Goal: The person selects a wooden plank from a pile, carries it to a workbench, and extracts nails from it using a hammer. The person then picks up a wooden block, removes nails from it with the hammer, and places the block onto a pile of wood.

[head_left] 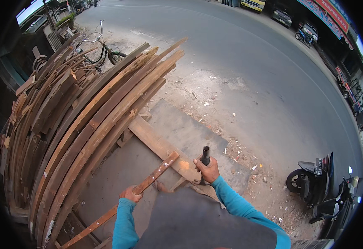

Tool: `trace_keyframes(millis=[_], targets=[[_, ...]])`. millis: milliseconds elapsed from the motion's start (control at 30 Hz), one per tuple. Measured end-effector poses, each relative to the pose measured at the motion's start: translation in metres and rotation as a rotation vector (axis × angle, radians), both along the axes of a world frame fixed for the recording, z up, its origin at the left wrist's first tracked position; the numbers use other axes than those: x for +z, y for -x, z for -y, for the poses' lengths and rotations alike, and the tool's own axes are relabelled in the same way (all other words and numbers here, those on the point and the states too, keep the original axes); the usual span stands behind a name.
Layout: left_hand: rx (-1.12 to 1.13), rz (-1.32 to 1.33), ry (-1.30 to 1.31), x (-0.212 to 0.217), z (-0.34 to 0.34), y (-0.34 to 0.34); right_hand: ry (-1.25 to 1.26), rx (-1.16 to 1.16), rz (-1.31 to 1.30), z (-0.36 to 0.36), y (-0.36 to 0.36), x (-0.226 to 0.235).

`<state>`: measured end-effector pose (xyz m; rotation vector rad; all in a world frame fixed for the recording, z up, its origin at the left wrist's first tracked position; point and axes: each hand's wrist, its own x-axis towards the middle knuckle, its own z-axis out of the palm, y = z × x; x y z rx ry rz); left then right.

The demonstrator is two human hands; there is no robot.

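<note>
My left hand (131,194) is closed around a long, narrow reddish-brown wooden strip (155,172), dotted with small pale marks. The strip slants from the lower left up to the right, its upper end at a wide wooden plank (153,139). Closed too, my right hand (209,171) grips a dark tubular handle (206,154) whose hollow round end points upward. What is at the handle's lower end is mostly hidden by the hand. The plank runs from the timber stack toward my right hand, with a bright orange worn patch near that hand.
A big stack of long wooden beams (102,120) fills the left side. Behind it stands a bicycle (102,52). A motorcycle (316,178) is parked at the right. Debris lies on the ground (198,89) beside a grey road (248,54); vehicles stand along its far side.
</note>
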<state>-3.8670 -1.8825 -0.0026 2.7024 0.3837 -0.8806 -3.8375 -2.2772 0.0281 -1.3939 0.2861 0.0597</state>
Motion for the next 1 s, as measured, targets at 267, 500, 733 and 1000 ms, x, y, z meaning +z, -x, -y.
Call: trace_keyframes(millis=[267, 500, 733, 1000], targets=[[-0.138, -0.049, 0.037, -0.074, -0.060, -0.009, 0.227, -0.132, 0.107, -0.047, 0.028, -0.023], [-0.105, -0.228, 0.070, -0.072, -0.071, -0.037, 0.188, 0.006, 0.369, -0.076, -0.089, 0.021], [-0.128, -0.110, 0.094, -0.071, -0.059, -0.052, 0.209, 0.236, 0.383, -0.100, -0.158, 0.009], [-0.135, -0.093, 0.037, -0.070, -0.056, -0.057, 0.191, 0.554, 0.297, -0.121, -0.210, 0.016]])
